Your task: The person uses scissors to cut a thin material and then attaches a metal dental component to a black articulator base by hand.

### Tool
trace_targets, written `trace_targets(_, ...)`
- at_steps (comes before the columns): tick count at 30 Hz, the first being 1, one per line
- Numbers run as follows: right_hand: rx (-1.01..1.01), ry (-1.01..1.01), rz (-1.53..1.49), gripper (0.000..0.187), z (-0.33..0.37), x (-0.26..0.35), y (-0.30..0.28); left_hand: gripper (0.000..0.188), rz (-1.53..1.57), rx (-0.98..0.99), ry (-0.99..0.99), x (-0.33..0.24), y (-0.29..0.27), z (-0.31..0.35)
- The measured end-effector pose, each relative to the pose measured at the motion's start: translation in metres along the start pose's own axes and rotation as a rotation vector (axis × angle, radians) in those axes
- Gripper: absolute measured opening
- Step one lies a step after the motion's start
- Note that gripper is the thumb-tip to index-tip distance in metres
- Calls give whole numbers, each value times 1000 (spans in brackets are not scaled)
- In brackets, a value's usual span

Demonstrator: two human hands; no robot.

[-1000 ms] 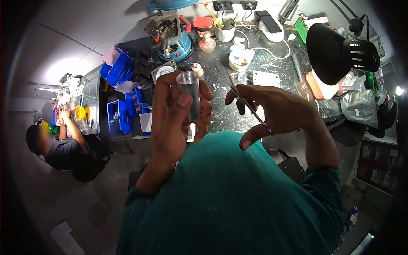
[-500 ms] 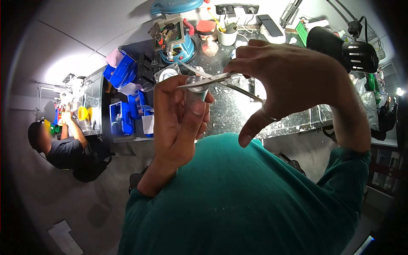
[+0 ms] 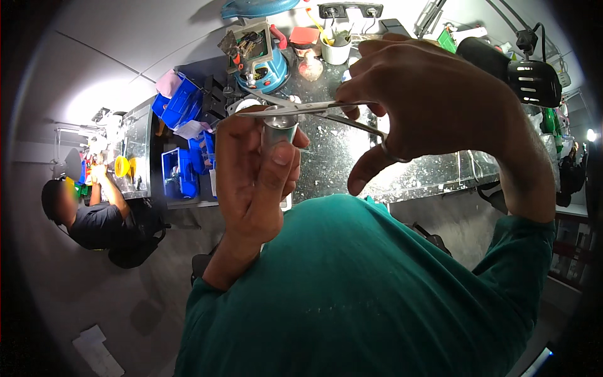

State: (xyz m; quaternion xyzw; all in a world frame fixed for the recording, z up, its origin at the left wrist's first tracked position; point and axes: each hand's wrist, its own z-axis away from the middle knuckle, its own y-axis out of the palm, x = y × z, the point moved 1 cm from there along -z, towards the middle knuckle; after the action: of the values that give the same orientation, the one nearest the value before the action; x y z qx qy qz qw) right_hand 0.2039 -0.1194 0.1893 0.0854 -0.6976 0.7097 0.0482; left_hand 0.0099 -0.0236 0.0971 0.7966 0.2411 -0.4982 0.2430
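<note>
Upright in my left hand [image 3: 254, 182] is a small silvery metal tube [image 3: 280, 134], gripped between the thumb and the curled fingers. My right hand [image 3: 440, 103] has its thumb and fingers in the handles of a pair of metal scissors [image 3: 306, 108]. The blades are spread and point left, lying across the tube's upper end. One blade passes in front of its rim; the other slants up behind. Whether the edges touch the metal I cannot tell. My right thumb is well apart from the fingers.
Behind my hands, a speckled dark worktop [image 3: 326, 144] carries a blue machine with a tool box [image 3: 267, 69], a white cup [image 3: 336, 50] and a red-lidded jar [image 3: 305, 39]. A black lamp [image 3: 534, 78] reaches in at right. Blue bins [image 3: 180, 173] stand left; farther left, a person [image 3: 94, 213] works.
Both hands have shifted a little to the left with the tube and the scissors. The scissor blades have come somewhat closer together. My right hand now covers more of the phone behind it.
</note>
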Motion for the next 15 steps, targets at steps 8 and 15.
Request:
trace_targets(8,-149,-156,7,51,-2,-13,-1,35,193,43,-147,-5,-2,-4)
trace_targets(15,-31,-76,50,50,-3,-11,-6,36,214,-34,-156,1,2,-7)
